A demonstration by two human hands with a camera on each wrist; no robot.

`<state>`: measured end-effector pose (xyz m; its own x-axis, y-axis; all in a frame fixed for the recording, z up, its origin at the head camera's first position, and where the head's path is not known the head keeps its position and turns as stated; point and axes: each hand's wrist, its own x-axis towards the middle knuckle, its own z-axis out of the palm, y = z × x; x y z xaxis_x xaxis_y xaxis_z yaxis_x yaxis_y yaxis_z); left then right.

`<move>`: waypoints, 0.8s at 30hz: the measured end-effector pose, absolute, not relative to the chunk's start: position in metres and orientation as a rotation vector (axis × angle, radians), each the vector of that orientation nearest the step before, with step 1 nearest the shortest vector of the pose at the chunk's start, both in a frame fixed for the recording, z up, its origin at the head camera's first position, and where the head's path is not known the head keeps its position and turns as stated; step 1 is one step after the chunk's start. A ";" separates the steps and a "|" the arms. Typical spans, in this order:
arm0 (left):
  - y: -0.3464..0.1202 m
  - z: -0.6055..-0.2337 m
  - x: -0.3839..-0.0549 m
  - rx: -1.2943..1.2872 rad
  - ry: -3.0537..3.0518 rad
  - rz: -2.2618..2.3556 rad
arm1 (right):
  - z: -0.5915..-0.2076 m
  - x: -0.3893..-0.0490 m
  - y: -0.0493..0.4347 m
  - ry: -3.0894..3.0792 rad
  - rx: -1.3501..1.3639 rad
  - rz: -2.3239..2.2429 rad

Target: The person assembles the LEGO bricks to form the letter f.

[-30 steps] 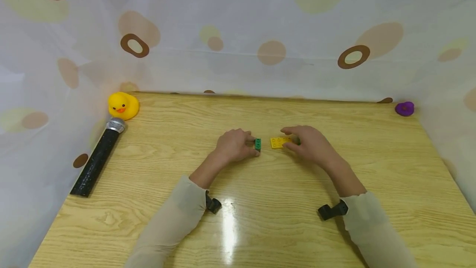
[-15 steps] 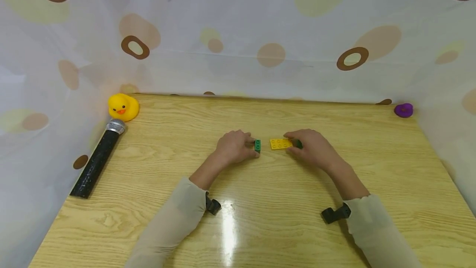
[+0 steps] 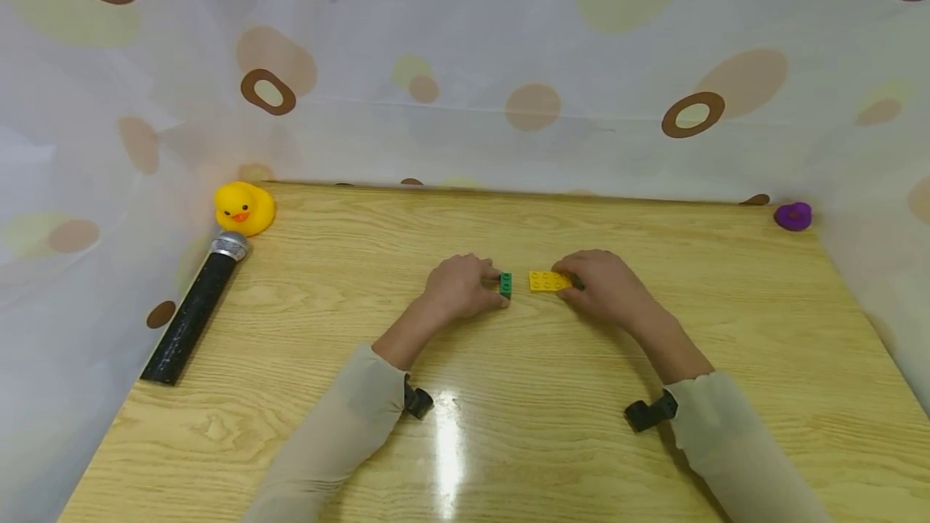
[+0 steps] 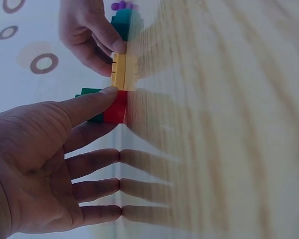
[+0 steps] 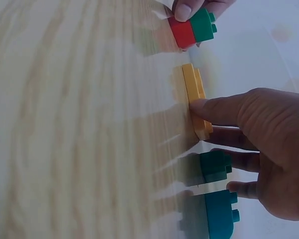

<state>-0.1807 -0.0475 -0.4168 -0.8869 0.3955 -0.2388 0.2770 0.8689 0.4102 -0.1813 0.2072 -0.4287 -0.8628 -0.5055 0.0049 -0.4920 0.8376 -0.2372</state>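
Note:
In the head view, my left hand (image 3: 456,287) pinches a small green toy brick (image 3: 506,284) between thumb and forefinger. The left wrist view shows a red brick (image 4: 115,107) joined under it, down at the tabletop. Its other three fingers are extended, their tips on the table. Just to the right, a flat yellow studded brick (image 3: 543,281) lies on the wood. My right hand (image 3: 609,287) pinches its right end, thumb on the near side. A dark green brick (image 5: 213,166) and a blue brick (image 5: 220,217) stand beside the right fingers, largely hidden from above.
A yellow rubber duck (image 3: 245,209) stands at the back left of the table (image 3: 523,442), with a black microphone (image 3: 194,313) in front of it. A small purple object (image 3: 793,216) sits at the back right corner. Patterned cloth (image 3: 465,39) walls the back and sides.
My right hand's fingers have gone from spread over the yellow brick to pinching its right end. The left hand and its bricks have stayed put.

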 end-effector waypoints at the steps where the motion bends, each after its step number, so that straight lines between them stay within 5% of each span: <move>1: -0.047 -0.417 -0.180 0.503 2.723 0.533 | -0.429 -0.181 0.207 2.959 -0.805 -0.355; 24: -0.048 -0.415 -0.180 0.425 2.718 0.519 | -0.415 -0.171 0.191 2.835 -0.766 -0.738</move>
<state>-0.1800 -0.0479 -0.4153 -0.8973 0.3484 -0.2711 0.2241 0.8886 0.4002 -0.1708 0.1909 -0.4154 -0.8659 -0.5000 0.0164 -0.4445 0.7539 -0.4837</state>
